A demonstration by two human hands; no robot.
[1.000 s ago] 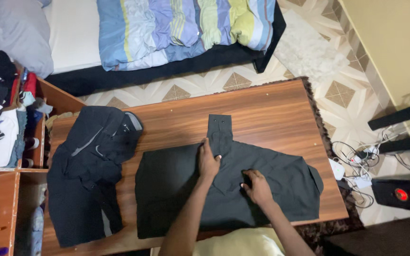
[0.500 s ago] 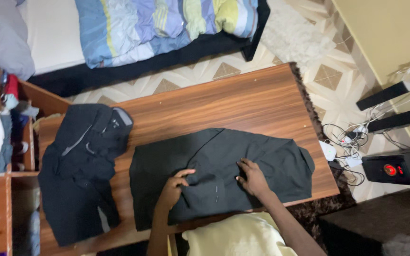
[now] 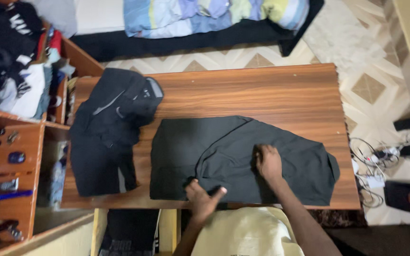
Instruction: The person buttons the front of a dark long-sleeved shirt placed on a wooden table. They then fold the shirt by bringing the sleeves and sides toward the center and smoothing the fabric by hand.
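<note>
Head view: right hand (image 3: 269,163) flat on dark shirt (image 3: 243,159), grip spread; left hand (image 3: 204,199) open-fingered at counter (image 3: 262,92) near edge.

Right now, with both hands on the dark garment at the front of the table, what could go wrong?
1. The left hand sits at the near hem of the dark garment, close to the table edge; a tug toward the body could drag the cloth off.
2. The right hand presses the folded middle only; the spread right end could bunch up.
3. The black jacket already overhangs the table's left edge and might slide off if bumped.
</note>
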